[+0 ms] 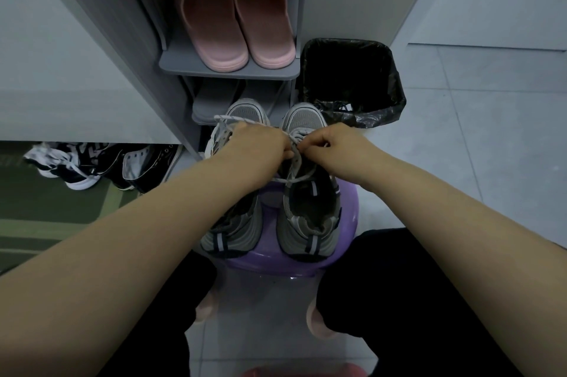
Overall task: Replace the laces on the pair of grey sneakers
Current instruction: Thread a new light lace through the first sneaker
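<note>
Head, left hand [257, 143], right hand [340, 146] pinching lace [297, 162]

Two grey sneakers, the left sneaker [236, 229] and the right sneaker [310, 208], stand side by side on a purple stool [346, 201], toes pointing far. The left hand [257, 143] and right hand [340, 146] meet over the right sneaker, pinching its pale lace [299, 162]. Beyond stand a grey rack [230, 71] with pink slippers [233, 17] and, to its right, a black-lined bin [352, 82].

Middle: grey mesh sneakers [310, 235] cover round purple plastic stool [349, 201].
Far: grey plastic shoe rack [228, 73] blocks.
Far right: black-bagged square bin [395, 94].
Right: pale floor tiles [460, 146], open.
</note>
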Tool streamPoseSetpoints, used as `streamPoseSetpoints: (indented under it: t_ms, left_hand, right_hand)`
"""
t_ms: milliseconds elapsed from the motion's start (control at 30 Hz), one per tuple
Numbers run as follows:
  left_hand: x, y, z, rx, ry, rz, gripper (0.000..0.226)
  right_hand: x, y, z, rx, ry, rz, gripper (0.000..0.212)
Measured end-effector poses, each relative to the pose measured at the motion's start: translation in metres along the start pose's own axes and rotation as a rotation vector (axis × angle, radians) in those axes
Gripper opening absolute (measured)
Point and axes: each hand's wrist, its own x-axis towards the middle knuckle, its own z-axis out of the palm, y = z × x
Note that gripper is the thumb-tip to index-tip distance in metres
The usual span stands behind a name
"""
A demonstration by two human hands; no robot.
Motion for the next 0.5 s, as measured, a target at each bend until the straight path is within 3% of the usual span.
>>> streamPoseSetpoints:
  t_ms: [133, 367, 500]
  left_hand:
    - [-0.0055, 0.0035, 0.0027, 0.051, -0.109, 0.038, 0.032]
    - [-0.0062, -0.0006, 0.0012, 0.013, -0.030, 0.023, 0.031]
    - [-0.0064, -0.0051, -0.0068, -0.143, 0.189, 0.001, 0.022]
  right_hand:
    - [0.0006, 0.0026, 0.0014, 0.051, 0.023, -0.013, 0.016]
    - [0.0027, 0.0035, 0.0075, 0.129, 0.095, -0.006, 0.010]
    - [0.0045, 0.0029, 0.0094, 0.059, 0.108, -0.014, 0.008]
